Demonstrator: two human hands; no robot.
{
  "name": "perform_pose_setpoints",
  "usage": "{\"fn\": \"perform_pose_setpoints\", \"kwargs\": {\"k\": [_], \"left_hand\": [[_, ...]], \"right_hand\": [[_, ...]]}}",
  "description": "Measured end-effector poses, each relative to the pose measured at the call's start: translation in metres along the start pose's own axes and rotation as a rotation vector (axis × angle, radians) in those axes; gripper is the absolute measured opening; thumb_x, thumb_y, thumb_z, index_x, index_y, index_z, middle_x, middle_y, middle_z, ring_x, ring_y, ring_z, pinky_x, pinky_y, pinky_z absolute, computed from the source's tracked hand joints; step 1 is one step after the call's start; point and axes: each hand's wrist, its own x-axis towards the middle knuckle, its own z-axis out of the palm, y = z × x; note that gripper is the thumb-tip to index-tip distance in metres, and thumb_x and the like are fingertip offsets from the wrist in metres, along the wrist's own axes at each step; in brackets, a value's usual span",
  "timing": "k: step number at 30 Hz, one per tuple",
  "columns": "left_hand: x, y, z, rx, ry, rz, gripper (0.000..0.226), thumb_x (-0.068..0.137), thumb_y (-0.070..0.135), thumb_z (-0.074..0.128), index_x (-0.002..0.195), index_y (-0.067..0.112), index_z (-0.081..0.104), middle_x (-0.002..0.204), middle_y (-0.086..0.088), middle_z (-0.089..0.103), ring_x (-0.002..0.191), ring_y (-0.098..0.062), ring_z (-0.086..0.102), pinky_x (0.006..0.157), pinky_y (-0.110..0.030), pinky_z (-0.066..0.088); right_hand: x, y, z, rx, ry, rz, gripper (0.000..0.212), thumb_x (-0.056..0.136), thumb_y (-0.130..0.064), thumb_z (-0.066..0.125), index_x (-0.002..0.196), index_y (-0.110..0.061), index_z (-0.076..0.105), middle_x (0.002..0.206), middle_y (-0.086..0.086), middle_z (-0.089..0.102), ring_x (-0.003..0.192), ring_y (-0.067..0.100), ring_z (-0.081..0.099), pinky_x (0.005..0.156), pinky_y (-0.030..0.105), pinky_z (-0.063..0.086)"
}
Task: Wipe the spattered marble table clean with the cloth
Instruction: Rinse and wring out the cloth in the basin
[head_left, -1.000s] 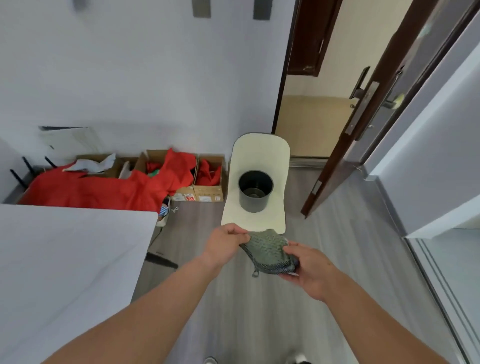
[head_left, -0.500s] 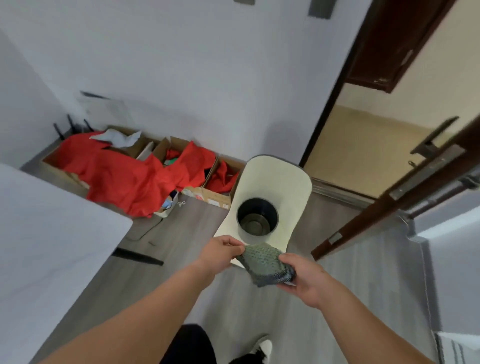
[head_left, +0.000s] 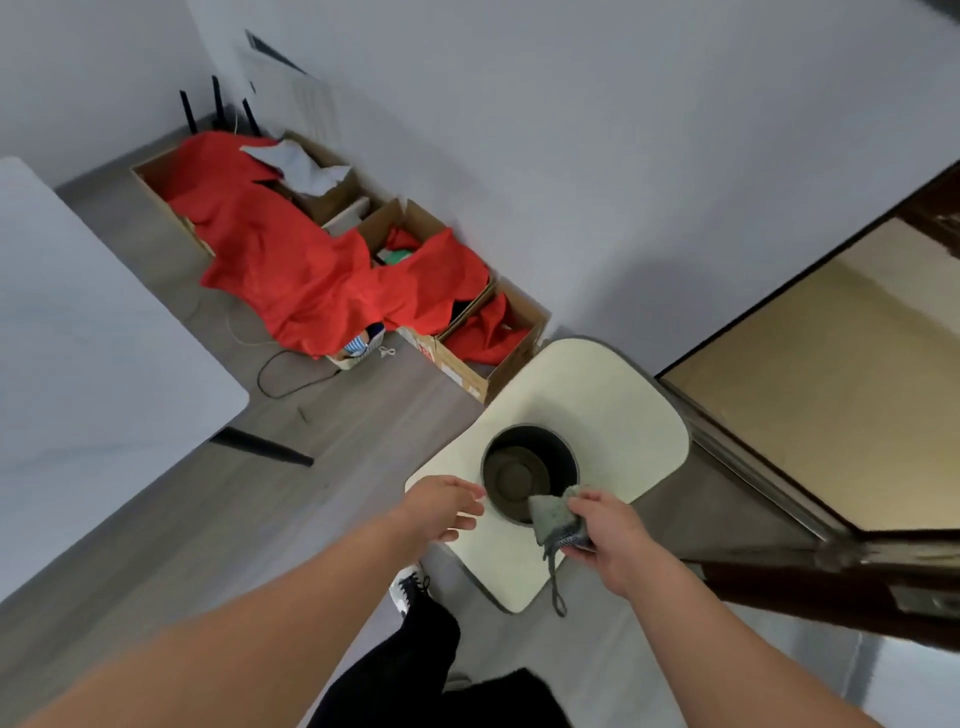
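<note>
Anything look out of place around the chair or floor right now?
Yes. A dark bucket sits on the cream chair seat, and red fabric spills over the cardboard boxes onto the floor. The right hand holds the cloth over the bucket.

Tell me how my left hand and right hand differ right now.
The right hand grips the green cloth beside the dark bucket; the left hand holds nothing. The left hand's fingers are loosely spread, the right hand's curled. Both hover over the cream chair seat.
</note>
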Motion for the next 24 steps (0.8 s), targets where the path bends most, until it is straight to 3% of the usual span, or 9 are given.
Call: {"fn": "perform_pose_setpoints", "kwargs": {"k": [5, 8, 10, 12, 15, 17, 19, 22, 24], "left_hand": [[0.07, 0.005, -0.005, 0.014, 0.078, -0.103, 0.025, 0.101, 0.012, 0.051, 0.115, 0.006, 0.07, 0.096, -0.005, 0.074, 0.075, -0.017, 0.062, 0.062, -0.025, 0.042], [0.109, -0.001, -0.002, -0.017, 0.081, -0.171, 0.022, 0.101, 0.014, 0.051, 0.111, 0.009, 0.07, 0.096, -0.005, 0.075, 0.078, -0.018, 0.063, 0.069, -0.028, 0.044], [0.138, -0.011, 0.002, -0.022, 0.098, -0.219, 0.021, 0.101, 0.014, 0.052, 0.11, 0.01, 0.071, 0.099, -0.006, 0.077, 0.08, -0.019, 0.065, 0.072, -0.03, 0.046], [0.168, -0.022, 0.011, -0.043, 0.12, -0.254, 0.021, 0.102, 0.015, 0.051, 0.11, 0.01, 0.071, 0.102, -0.007, 0.077, 0.083, -0.019, 0.066, 0.072, -0.029, 0.048], [0.201, -0.031, 0.026, -0.145, 0.169, -0.275, 0.021, 0.103, 0.013, 0.051, 0.112, 0.009, 0.07, 0.104, -0.007, 0.078, 0.086, -0.019, 0.07, 0.075, -0.029, 0.051], [0.226, -0.035, 0.042, -0.221, 0.199, -0.284, 0.022, 0.104, 0.014, 0.05, 0.114, 0.009, 0.069, 0.102, -0.008, 0.079, 0.089, -0.02, 0.074, 0.075, -0.028, 0.054], [0.245, -0.035, 0.057, -0.246, 0.211, -0.267, 0.023, 0.104, 0.014, 0.048, 0.115, 0.009, 0.068, 0.097, -0.007, 0.08, 0.086, -0.022, 0.077, 0.071, -0.028, 0.055], [0.277, -0.029, 0.079, -0.115, 0.187, -0.173, 0.024, 0.103, 0.016, 0.045, 0.11, 0.015, 0.068, 0.084, -0.002, 0.08, 0.073, -0.021, 0.077, 0.056, -0.027, 0.048], [0.29, -0.028, 0.087, -0.018, 0.204, -0.132, 0.025, 0.101, 0.019, 0.045, 0.104, 0.022, 0.069, 0.081, 0.003, 0.079, 0.07, -0.015, 0.076, 0.058, -0.027, 0.047]], "right_hand": [[0.079, -0.021, 0.024, -0.19, 0.006, -0.014, 0.012, 0.1, -0.014, 0.067, 0.11, -0.019, 0.065, 0.114, 0.01, 0.066, 0.103, 0.03, 0.067, 0.067, 0.038, 0.062], [0.131, -0.02, 0.041, -0.585, 0.085, -0.201, 0.014, 0.096, -0.013, 0.066, 0.108, -0.021, 0.068, 0.106, 0.001, 0.069, 0.087, 0.018, 0.065, 0.068, 0.028, 0.053], [0.172, -0.011, 0.05, -0.859, 0.142, -0.288, 0.018, 0.095, -0.012, 0.063, 0.106, -0.024, 0.07, 0.111, -0.001, 0.067, 0.088, 0.019, 0.063, 0.074, 0.028, 0.05], [0.211, -0.002, 0.056, -0.974, 0.119, -0.319, 0.024, 0.093, -0.011, 0.061, 0.108, -0.024, 0.074, 0.118, 0.004, 0.06, 0.092, 0.024, 0.063, 0.081, 0.032, 0.053], [0.26, 0.012, 0.066, -1.206, -0.04, -0.314, 0.027, 0.093, -0.015, 0.052, 0.098, -0.022, 0.077, 0.112, 0.009, 0.064, 0.1, 0.032, 0.062, 0.09, 0.037, 0.055], [0.295, 0.023, 0.067, -1.26, -0.126, -0.283, 0.025, 0.091, -0.016, 0.049, 0.085, -0.021, 0.073, 0.094, 0.007, 0.07, 0.088, 0.031, 0.064, 0.078, 0.038, 0.056], [0.321, 0.031, 0.072, -1.317, -0.233, -0.246, 0.021, 0.092, -0.019, 0.05, 0.087, -0.023, 0.07, 0.085, 0.002, 0.069, 0.08, 0.027, 0.065, 0.068, 0.033, 0.05], [0.35, 0.046, 0.083, -1.529, -0.476, -0.199, 0.016, 0.098, -0.021, 0.047, 0.089, -0.022, 0.061, 0.086, 0.003, 0.064, 0.08, 0.025, 0.063, 0.07, 0.033, 0.048], [0.364, 0.05, 0.089, -1.616, -0.53, -0.242, 0.016, 0.099, -0.021, 0.045, 0.095, -0.023, 0.06, 0.097, 0.004, 0.064, 0.089, 0.027, 0.064, 0.074, 0.034, 0.05]]}}
